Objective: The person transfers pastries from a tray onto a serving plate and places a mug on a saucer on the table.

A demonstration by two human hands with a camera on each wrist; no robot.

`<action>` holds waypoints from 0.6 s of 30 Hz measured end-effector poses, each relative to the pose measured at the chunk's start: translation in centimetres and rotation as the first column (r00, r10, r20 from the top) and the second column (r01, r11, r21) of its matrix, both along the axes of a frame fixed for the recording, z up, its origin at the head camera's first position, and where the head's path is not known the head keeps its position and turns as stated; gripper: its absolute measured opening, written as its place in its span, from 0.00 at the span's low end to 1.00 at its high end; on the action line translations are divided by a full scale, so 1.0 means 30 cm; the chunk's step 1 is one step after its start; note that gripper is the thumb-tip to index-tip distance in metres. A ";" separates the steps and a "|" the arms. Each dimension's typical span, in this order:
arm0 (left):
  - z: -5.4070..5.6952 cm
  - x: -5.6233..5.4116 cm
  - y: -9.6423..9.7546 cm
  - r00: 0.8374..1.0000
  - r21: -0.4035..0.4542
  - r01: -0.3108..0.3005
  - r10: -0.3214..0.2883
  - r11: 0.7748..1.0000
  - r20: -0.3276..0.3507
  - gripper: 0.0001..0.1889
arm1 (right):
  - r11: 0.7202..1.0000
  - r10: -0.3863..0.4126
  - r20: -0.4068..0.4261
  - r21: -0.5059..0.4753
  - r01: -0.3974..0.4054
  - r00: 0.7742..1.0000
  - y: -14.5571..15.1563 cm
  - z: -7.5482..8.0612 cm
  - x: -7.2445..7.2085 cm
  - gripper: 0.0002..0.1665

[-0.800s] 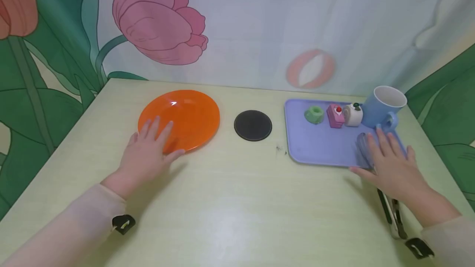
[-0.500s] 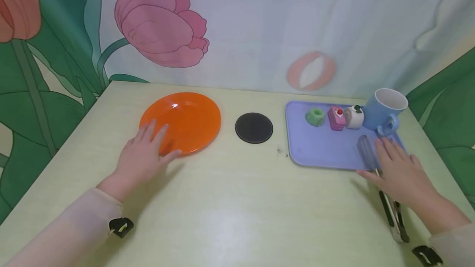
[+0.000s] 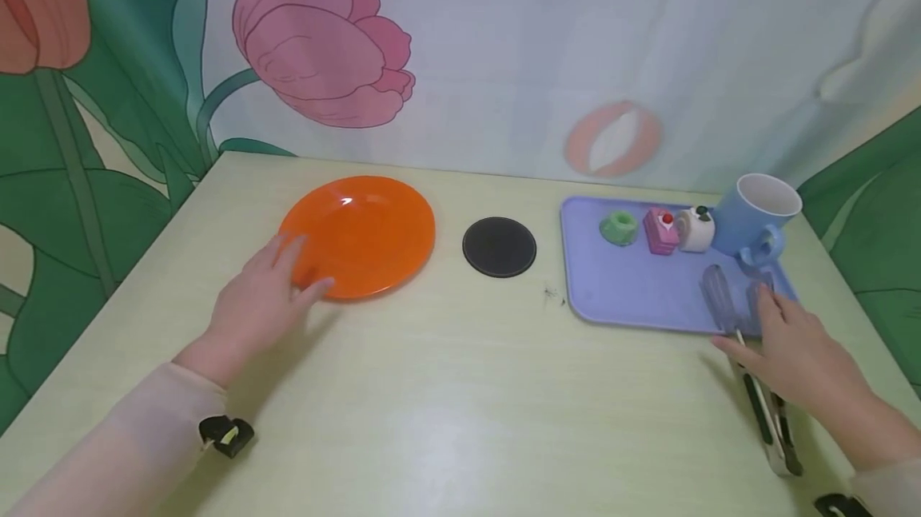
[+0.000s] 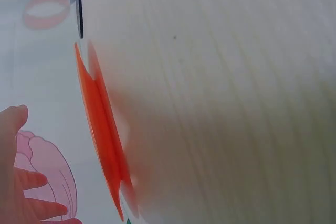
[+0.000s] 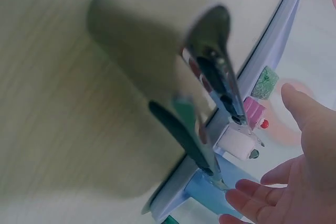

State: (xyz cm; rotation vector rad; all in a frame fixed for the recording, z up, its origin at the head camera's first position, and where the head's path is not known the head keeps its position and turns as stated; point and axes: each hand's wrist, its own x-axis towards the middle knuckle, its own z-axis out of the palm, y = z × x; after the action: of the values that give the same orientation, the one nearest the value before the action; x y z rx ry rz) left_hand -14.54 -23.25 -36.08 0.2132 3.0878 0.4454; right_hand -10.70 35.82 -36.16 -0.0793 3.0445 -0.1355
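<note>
In the head view, my left hand (image 3: 252,309) hovers at the near left rim of an orange plate (image 3: 363,237), its fingers relaxed and overlapping the edge. The left wrist view has these fingers (image 4: 34,179) spread apart, holding nothing. On the right, my right hand (image 3: 806,353) is over a pair of metal tongs (image 3: 759,413) with dark grips and clear heads. The tongs' heads rest on a lilac tray (image 3: 633,293), and their handle end points toward me. The right wrist view shows the thumb and fingers (image 5: 249,208) apart around the tongs' head end, loosely bent.
At the tray's back stand a green ring-shaped toy sweet (image 3: 619,228), a pink toy cake slice (image 3: 660,233) and a white toy cake roll (image 3: 695,231). A blue mug (image 3: 751,217) stands at the back right corner. Between plate and tray lies a black round coaster (image 3: 500,247).
My left hand has drawn back to the left, off most of the plate. My right hand has moved right and toward me, its fingers bending more, uncovering the tongs' heads.
</note>
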 end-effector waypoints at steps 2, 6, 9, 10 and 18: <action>0.002 -0.002 -0.016 0.999 0.042 -0.034 0.033 0.999 0.028 0.50 | 1.000 -0.019 0.042 -0.010 0.020 0.999 0.004 -0.001 0.001 0.63; 0.005 -0.010 -0.044 0.992 0.114 -0.098 0.089 0.989 0.084 0.49 | 0.999 -0.034 0.091 -0.019 0.036 0.995 0.005 -0.001 0.003 0.65; 0.002 -0.014 -0.066 0.988 0.169 -0.130 0.114 0.977 0.099 0.48 | 0.999 -0.036 0.094 -0.030 0.039 0.995 0.001 0.000 0.006 0.65; 0.000 -0.016 -0.072 0.988 0.190 -0.136 0.119 0.972 0.100 0.47 | 0.998 -0.043 0.091 -0.030 0.046 0.995 0.000 0.002 0.008 0.65; -0.020 -0.029 -0.098 0.954 0.407 -0.262 0.173 0.875 0.243 0.44 | 0.994 -0.111 0.123 -0.007 0.112 0.986 0.012 0.012 0.032 0.69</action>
State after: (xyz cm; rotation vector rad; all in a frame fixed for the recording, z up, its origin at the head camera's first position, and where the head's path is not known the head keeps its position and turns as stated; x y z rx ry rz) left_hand -15.41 -26.17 -36.67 -0.1752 2.7785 1.0961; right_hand -9.74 36.17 -35.80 0.0951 2.9253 -0.1638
